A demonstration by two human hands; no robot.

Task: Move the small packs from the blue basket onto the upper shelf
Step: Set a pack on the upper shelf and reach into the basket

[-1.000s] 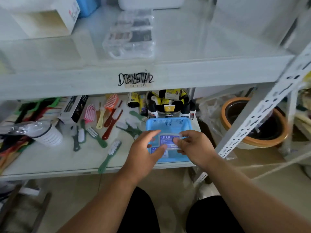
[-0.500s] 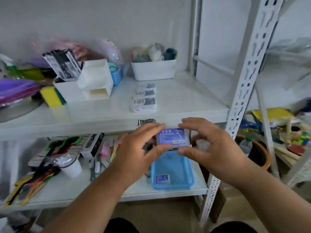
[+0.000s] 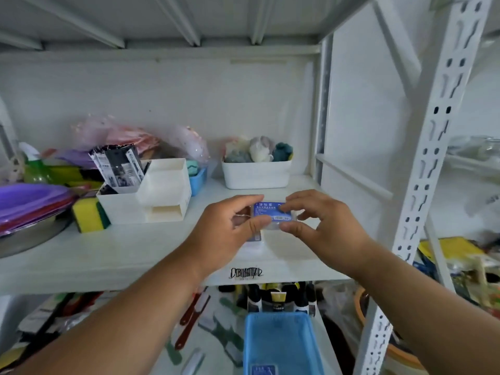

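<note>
Both hands hold one small clear pack with a blue label [image 3: 271, 212] just above the upper shelf [image 3: 135, 255]. My left hand [image 3: 230, 226] pinches its left end and my right hand [image 3: 319, 223] its right end. Under the held pack, part of another small pack [image 3: 254, 240] lies on the shelf, mostly hidden by my left hand. On the lower shelf stands the blue basket [image 3: 281, 339], with one blue-labelled pack [image 3: 263, 370] at its near end.
On the upper shelf stand a white organizer [image 3: 151, 196] at the left, a white bin of soft items [image 3: 255, 173] behind my hands, a yellow-green sponge [image 3: 89, 216] and purple plates [image 3: 29, 201]. A perforated white upright [image 3: 416, 212] stands at the right. Brushes and bottles crowd the lower shelf.
Both hands have lifted the pack out of the basket, past the shelf edge, to above the upper shelf. The view has tilted upward.
</note>
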